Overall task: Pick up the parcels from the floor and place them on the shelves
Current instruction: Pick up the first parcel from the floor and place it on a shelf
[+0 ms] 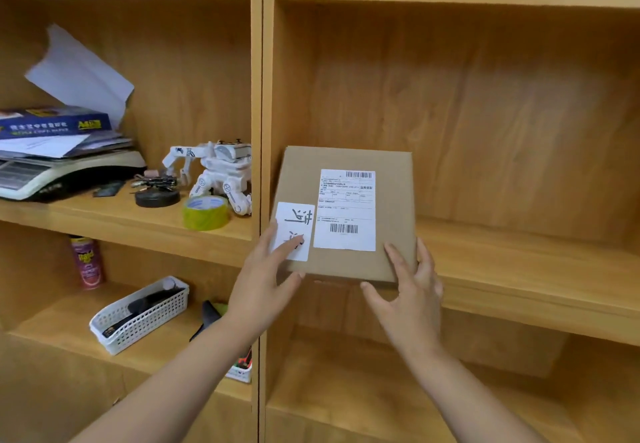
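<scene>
A flat brown cardboard parcel (391, 200) with a white shipping label and a smaller handwritten sticker lies on the right bay's wooden shelf (526, 269), against the left divider. Its near edge juts slightly past the shelf front. My left hand (266, 280) rests on the parcel's near left corner, fingers spread over the sticker, thumb under the edge. My right hand (408, 290) is at the near right corner, fingers on the top and side, thumb below the edge. Both hands touch the parcel with loose, parted fingers.
The left bay's shelf holds a white toy robot (218, 172), a yellow-green tape roll (206, 212), a scale under a paper stack (55, 151) and a small black stand. Below sit a spray can (87, 262) and a white basket (142, 314). The shelf under the parcel is bare wood.
</scene>
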Available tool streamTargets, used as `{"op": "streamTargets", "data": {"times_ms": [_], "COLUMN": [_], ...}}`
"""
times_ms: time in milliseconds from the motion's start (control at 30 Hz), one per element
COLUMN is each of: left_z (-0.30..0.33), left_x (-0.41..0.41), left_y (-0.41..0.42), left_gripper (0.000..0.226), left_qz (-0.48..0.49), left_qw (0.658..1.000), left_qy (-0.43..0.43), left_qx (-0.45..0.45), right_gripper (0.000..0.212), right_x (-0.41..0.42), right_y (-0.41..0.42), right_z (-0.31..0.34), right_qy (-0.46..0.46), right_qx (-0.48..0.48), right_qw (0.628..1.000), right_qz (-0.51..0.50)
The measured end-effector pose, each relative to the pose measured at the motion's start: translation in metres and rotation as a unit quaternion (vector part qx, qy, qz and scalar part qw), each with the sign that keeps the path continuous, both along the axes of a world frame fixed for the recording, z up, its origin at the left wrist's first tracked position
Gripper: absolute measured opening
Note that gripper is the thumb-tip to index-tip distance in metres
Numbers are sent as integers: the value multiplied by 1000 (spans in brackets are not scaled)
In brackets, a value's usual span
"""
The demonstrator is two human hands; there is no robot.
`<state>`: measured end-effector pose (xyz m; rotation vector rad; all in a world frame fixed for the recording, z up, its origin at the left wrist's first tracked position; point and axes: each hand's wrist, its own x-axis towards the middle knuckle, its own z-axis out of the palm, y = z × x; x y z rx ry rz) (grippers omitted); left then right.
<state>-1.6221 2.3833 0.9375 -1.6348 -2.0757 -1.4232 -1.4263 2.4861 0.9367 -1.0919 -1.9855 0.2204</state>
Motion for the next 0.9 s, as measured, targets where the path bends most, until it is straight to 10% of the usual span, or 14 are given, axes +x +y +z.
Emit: {"op": "streamTargets", "data": {"times_ms": [333,567,900], "left_z": [12,17,37], "left_x": [-17,-40,-60], "left_y": [46,60,89], "left_gripper": [64,57,52], "left_qz": [30,94,113], "left_qw": [999,955,909], "left_qy": [21,280,399], "left_qx": [-16,-2,-30], "right_gripper": [63,64,58], "right_x": [-22,-35,-63], "right_y": [50,60,73], "right_z": [9,13,26], "right_qy": [20,24,-18], "right_qx": [43,70,48], "right_qw": [999,996,996], "right_qz": [-22,-45,-76]}}
